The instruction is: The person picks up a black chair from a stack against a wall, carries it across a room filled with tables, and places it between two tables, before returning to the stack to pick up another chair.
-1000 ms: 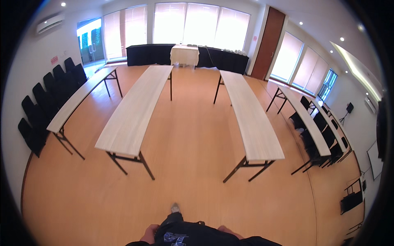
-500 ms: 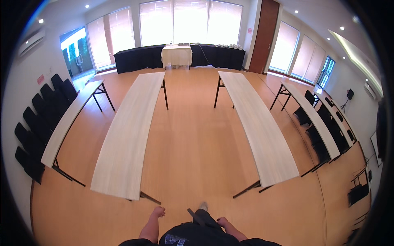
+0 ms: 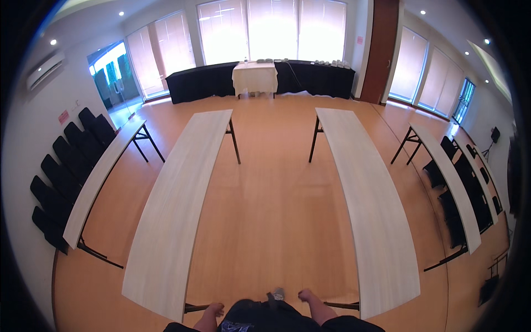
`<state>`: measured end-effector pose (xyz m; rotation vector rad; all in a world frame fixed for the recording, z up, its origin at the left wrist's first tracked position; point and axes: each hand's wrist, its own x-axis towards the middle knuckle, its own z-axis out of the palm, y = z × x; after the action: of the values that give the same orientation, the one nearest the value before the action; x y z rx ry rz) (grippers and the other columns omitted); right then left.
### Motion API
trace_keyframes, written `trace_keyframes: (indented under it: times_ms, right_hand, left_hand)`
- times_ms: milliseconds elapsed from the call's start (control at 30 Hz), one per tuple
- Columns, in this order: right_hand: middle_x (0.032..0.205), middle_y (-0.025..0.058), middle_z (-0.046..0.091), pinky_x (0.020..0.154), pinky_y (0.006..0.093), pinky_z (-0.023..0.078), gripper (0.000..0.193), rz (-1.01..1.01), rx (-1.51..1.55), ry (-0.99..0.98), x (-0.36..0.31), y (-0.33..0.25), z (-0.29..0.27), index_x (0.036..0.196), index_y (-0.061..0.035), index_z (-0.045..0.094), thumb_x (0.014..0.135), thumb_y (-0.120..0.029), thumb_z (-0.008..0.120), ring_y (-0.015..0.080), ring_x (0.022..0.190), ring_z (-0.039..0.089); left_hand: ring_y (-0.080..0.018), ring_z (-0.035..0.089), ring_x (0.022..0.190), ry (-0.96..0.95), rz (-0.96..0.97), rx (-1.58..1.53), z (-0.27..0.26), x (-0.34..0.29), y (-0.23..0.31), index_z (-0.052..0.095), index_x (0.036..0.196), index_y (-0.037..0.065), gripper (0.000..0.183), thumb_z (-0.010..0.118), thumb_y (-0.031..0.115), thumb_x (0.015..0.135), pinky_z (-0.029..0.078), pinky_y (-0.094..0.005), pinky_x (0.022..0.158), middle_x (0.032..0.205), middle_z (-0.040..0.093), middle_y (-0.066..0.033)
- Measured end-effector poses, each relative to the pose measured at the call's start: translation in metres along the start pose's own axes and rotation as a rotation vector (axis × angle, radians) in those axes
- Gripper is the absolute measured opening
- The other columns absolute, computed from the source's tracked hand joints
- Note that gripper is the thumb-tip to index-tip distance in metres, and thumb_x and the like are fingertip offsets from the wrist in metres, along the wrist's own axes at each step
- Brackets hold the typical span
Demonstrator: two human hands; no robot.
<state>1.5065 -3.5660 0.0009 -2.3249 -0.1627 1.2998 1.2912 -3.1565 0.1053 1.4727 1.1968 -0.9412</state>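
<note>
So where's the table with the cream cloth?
In the head view, the cream-clothed table stands at the far end, just left of centre, between black-draped tables and below the bright windows.

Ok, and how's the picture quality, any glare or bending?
In the head view, the far windows are largely blown out to white; also in the head view, the near right table bows along its long edges, and the corners go black.
</note>
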Motion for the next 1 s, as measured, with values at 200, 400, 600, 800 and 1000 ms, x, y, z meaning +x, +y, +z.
trace_keyframes:
  times_ms: [200,400,600,800,1000]
  right_hand:
    - [0.088,0.0157,0.062,0.066,0.0303,0.048,0.037,-0.016,0.068,0.089,0.050,-0.063,-0.133,0.104,-0.0019,0.057,0.068,-0.010,0.055,0.0206,0.074,0.060]
    - [0.089,0.0155,0.061,0.066,0.0303,0.048,0.038,-0.031,-0.070,0.138,0.126,-0.084,-0.217,0.106,-0.0020,0.056,0.068,-0.010,0.054,0.0217,0.075,0.060]
    - [0.090,0.0145,0.061,0.067,0.0328,0.048,0.036,0.138,0.109,0.101,0.164,-0.104,-0.281,0.103,-0.0018,0.058,0.067,-0.007,0.058,0.0214,0.077,0.059]
    - [0.079,0.0118,0.063,0.065,0.0311,0.047,0.029,0.190,0.199,0.070,0.213,-0.155,-0.317,0.090,-0.0045,0.064,0.065,-0.020,0.062,0.0200,0.073,0.060]
    - [0.080,0.0139,0.063,0.062,0.0310,0.047,0.032,0.141,0.473,0.078,0.311,-0.172,-0.366,0.091,-0.0004,0.063,0.066,-0.020,0.063,0.0207,0.069,0.060]
  left_hand:
    - [-0.0242,0.060,0.070,-0.032,0.101,-0.158,-0.004,0.059,0.136,0.051,0.099,0.000,0.030,0.046,0.023,0.081,0.049,-0.0350,0.059,0.086,0.059,-0.0132]
    - [-0.0255,0.059,0.078,-0.087,0.039,-0.031,-0.034,0.104,0.263,0.052,0.100,0.000,0.032,0.047,0.025,0.080,0.047,-0.0380,0.067,0.090,0.059,-0.0136]
    - [-0.0236,0.059,0.076,-0.073,0.051,0.113,-0.081,0.162,0.419,0.055,0.095,0.001,0.030,0.047,0.025,0.079,0.047,-0.0373,0.064,0.090,0.060,-0.0123]
    - [-0.0203,0.057,0.059,-0.024,0.232,0.106,-0.149,0.219,0.590,0.054,0.091,0.002,0.025,0.048,0.022,0.079,0.046,-0.0317,0.050,0.075,0.058,-0.0091]
    - [-0.0180,0.056,0.055,-0.030,0.431,-0.023,-0.152,0.206,0.721,0.053,0.092,0.001,0.024,0.049,0.022,0.080,0.045,-0.0311,0.047,0.071,0.057,-0.0092]
